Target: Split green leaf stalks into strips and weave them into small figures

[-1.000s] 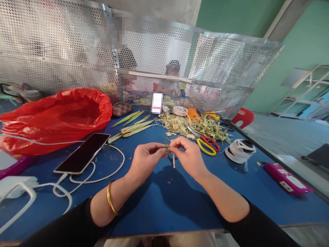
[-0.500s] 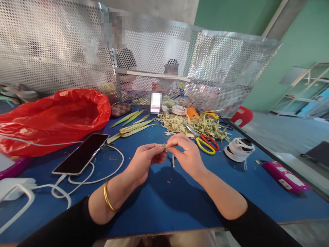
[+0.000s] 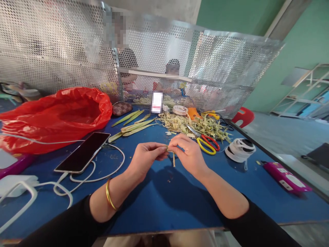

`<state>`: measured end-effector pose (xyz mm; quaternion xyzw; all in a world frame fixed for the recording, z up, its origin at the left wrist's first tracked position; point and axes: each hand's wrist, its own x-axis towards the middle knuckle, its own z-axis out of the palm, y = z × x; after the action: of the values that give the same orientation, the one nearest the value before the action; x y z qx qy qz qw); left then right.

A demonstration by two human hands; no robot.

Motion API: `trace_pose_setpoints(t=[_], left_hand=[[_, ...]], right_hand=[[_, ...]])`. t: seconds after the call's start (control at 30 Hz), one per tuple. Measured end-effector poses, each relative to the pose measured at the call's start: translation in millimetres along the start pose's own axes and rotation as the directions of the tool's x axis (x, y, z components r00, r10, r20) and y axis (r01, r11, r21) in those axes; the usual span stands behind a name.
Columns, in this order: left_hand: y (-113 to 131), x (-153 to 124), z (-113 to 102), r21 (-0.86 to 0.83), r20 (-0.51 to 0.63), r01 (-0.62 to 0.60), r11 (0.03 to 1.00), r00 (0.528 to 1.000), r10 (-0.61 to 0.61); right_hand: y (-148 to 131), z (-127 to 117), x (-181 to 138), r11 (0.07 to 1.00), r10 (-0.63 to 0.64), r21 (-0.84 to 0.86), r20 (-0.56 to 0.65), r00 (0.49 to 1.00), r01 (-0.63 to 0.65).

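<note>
Pale strip (image 3: 174,160) hangs pinched in both grips (image 3: 145,156) (image 3: 189,153) over blue table (image 3: 144,216) before perforated partition (image 3: 151,48).

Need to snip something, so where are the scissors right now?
In the head view, the scissors lie right of centre on the blue table, beyond the right hand, blades at the pile of plant scraps, handles toward the white roll.

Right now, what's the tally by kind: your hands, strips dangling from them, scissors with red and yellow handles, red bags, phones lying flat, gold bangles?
Hands: 2, left hand and right hand
Dangling strip: 1
Scissors: 1
Red bag: 1
Flat phone: 1
Gold bangle: 1
Total: 7
</note>
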<state>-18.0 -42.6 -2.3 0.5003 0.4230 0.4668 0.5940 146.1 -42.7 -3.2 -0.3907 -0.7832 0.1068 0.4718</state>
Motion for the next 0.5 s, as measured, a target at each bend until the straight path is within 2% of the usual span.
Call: trace_pose_setpoints(t=[0.2, 0.4, 0.5], left_hand=[[-1.3, 0.3, 2.2, 0.121, -0.023, -0.110, 0.987, 0.993, 0.113], [-2.4, -1.1, -0.9, 0.282, 0.071, -0.237, 0.930, 0.972, 0.226], [-3.0, -1.2, -1.5, 0.320, 0.087, -0.262, 0.911, 0.965, 0.247]], right_hand=[[-4.0, -1.1, 0.6, 0.995, 0.097, 0.028, 0.048, 0.994, -0.098], [-3.4, 0.1, 0.7, 0.968, 0.222, 0.108, 0.056, 0.973, -0.227], [-2.7, 0.7, 0.5, 0.954, 0.263, 0.132, 0.058, 0.963, -0.269]])
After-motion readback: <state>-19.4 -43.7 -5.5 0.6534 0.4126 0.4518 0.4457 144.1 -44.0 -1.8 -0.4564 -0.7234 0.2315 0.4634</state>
